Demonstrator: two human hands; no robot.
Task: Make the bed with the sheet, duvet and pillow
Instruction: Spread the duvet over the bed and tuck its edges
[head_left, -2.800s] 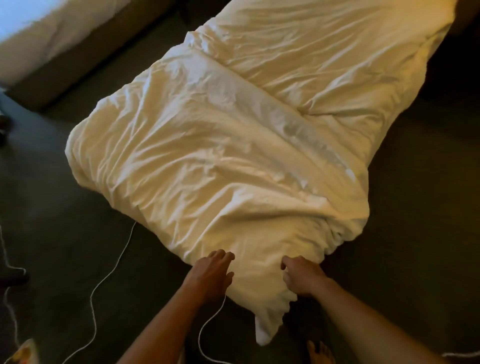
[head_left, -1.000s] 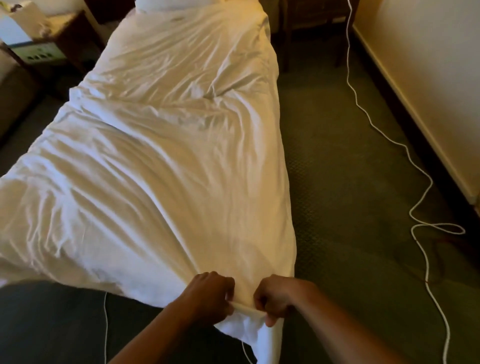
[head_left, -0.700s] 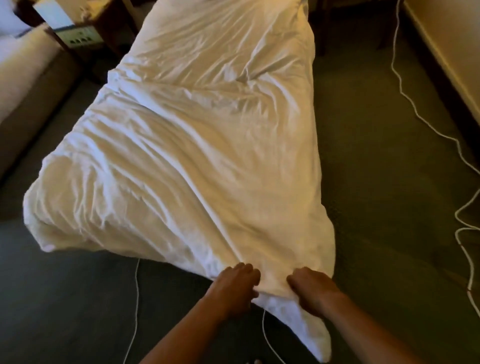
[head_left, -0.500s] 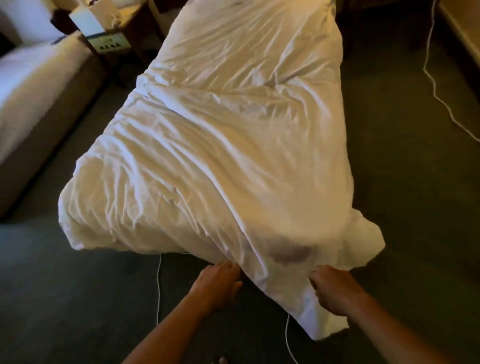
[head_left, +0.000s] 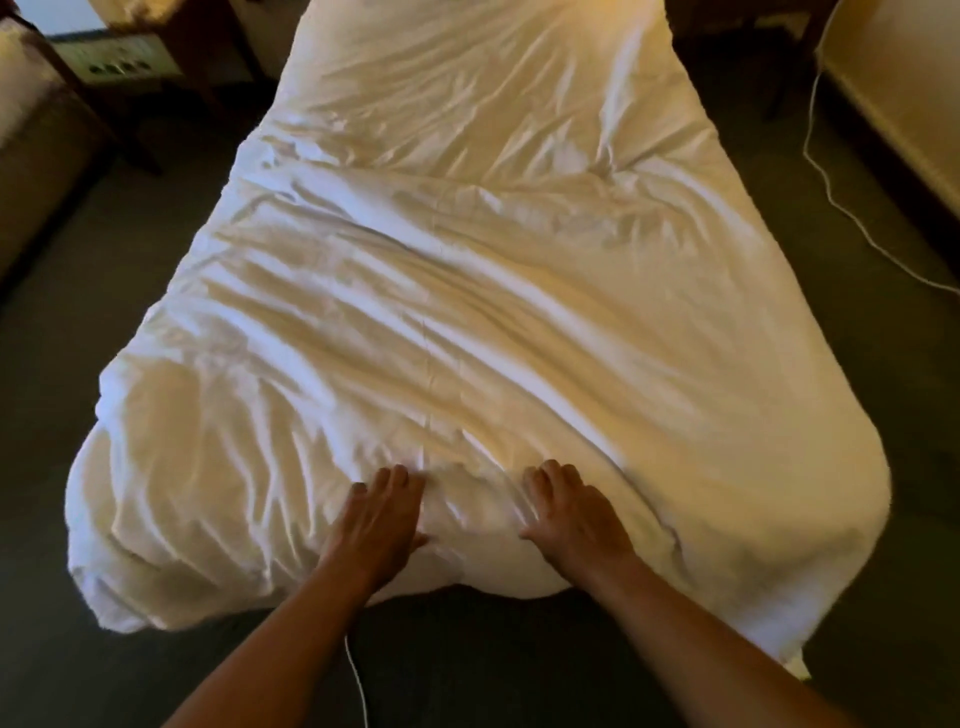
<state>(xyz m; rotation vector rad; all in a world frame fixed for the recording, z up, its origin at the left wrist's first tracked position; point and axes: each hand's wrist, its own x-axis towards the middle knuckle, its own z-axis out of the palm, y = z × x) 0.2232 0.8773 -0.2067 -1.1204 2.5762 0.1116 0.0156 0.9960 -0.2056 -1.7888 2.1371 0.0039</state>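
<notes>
Your left hand (head_left: 375, 525) and right hand (head_left: 574, 514) lie flat, fingers released and spread, palms down on the duvet (head_left: 467, 322) near its 6 o'clock edge. Duvet covers the bed, wrinkled, running toward 12 o'clock.

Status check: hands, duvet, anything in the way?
Left hand, right hand open, flat on rumpled white fabric duvet. Thin white cord on floor underfoot.

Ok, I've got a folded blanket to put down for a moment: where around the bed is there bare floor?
Bare carpet lies left of the duvet and along its foot, crossed only by a thin cord between the forearms. The right strip has a looping white cable. It is crowded top left, by the nightstand.
</notes>
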